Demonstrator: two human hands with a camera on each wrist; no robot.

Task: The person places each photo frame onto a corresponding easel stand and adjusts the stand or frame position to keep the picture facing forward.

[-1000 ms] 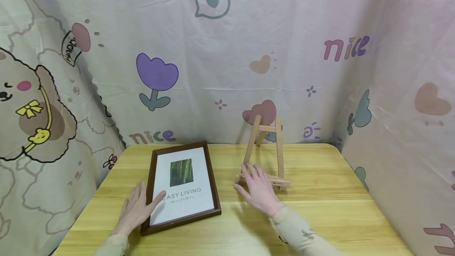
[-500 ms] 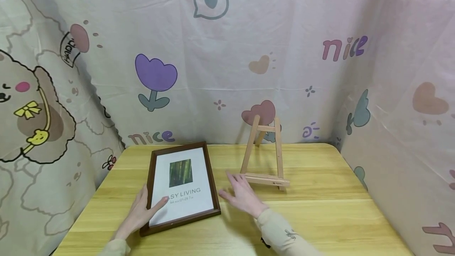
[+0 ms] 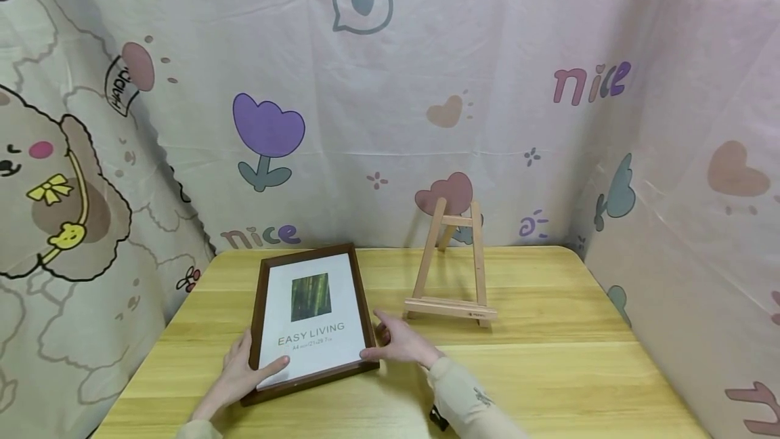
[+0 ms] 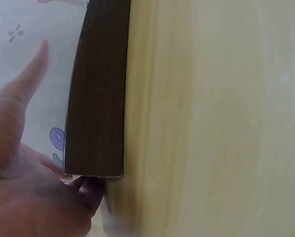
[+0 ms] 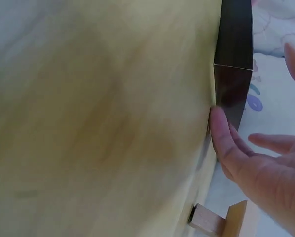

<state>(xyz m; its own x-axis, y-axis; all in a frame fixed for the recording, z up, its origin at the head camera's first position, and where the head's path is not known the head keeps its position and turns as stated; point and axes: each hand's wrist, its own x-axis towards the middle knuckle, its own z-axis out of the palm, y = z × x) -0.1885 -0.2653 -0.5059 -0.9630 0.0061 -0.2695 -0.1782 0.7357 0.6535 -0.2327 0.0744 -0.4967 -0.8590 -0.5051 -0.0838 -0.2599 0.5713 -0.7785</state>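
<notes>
A brown picture frame (image 3: 317,320) with a white insert reading "EASY LIVING" lies flat on the table, left of the middle. My left hand (image 3: 234,372) is at its left side, the thumb spread above the insert. In the left wrist view that thumb (image 4: 26,79) stands clear of the dark frame side (image 4: 98,98), while the other fingers meet it, partly hidden. At the lower right corner is my right hand (image 3: 399,343). The right wrist view shows its fingertips (image 5: 219,121) against the frame's side (image 5: 231,89), with the thumb raised apart.
A small wooden easel (image 3: 451,307) stands upright to the right of the picture frame, close behind my right hand. The light wooden table (image 3: 548,371) reaches back to a patterned cloth (image 3: 365,87), which also hangs on both sides.
My right hand has moved left and toward me, from the easel's ledge to the picture frame's right edge. My left hand has shifted slightly down along its left edge. Frame and easel stay put.
</notes>
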